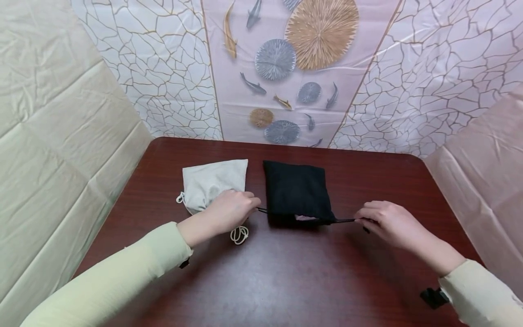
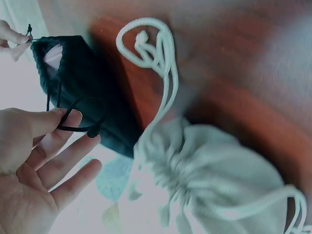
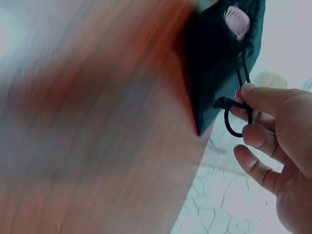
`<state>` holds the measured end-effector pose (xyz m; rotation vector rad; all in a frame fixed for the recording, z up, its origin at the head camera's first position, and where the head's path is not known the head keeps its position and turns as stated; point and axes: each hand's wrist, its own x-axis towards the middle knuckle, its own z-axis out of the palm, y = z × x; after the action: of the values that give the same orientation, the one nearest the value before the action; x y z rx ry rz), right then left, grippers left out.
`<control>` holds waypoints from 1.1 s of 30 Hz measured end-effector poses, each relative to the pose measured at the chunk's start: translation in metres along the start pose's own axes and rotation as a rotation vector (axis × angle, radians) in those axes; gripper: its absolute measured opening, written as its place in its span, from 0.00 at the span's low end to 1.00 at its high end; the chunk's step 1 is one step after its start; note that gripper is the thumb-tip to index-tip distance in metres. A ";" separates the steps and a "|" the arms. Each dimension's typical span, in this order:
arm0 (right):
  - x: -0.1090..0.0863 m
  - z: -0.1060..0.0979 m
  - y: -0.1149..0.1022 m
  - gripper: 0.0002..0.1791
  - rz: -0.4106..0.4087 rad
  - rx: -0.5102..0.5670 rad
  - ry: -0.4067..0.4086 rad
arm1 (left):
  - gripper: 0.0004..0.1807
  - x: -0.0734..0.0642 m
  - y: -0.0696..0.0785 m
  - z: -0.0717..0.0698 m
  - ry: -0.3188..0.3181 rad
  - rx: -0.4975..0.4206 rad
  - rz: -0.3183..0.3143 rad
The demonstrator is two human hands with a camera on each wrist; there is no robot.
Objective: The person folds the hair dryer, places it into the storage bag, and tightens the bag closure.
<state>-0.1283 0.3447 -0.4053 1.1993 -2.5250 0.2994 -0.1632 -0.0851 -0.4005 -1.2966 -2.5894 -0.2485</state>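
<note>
A black drawstring bag (image 1: 298,188) lies on the table, its mouth toward me and partly gathered. Something pale pink (image 3: 237,22) shows inside the opening. My left hand (image 1: 229,210) pinches the black drawstring (image 2: 73,129) at the bag's left side between thumb and index finger, its knotted end hanging by the fingers. On the other side my right hand (image 1: 390,222) pinches the right drawstring (image 3: 229,122), knot and loop dangling below the fingertips. Both cords run straight from the bag's mouth to the hands. Partly behind my left hand lies a light grey drawstring bag (image 1: 212,179), its neck cinched.
The grey bag's white cord (image 1: 239,235) lies looped on the table near my left hand; another cord loop (image 1: 180,197) sticks out at its left. The dark red wooden table (image 1: 286,281) ends at a patterned backdrop (image 1: 282,81), with pale cloth (image 1: 61,136) at the sides.
</note>
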 end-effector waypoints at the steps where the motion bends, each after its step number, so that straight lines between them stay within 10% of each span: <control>1: -0.002 -0.003 0.003 0.12 -0.001 -0.006 0.002 | 0.10 0.000 -0.001 -0.003 0.000 0.012 0.000; 21: -0.052 -0.007 0.043 0.22 0.071 -0.109 -0.058 | 0.16 -0.020 -0.054 -0.034 -0.008 0.107 -0.022; 33: -0.036 0.000 0.045 0.18 0.113 -0.075 0.025 | 0.07 -0.011 -0.040 -0.036 0.092 0.069 -0.014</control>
<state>-0.1425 0.3983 -0.4205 1.0205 -2.5631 0.2425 -0.1843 -0.1265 -0.3710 -1.2150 -2.5077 -0.2144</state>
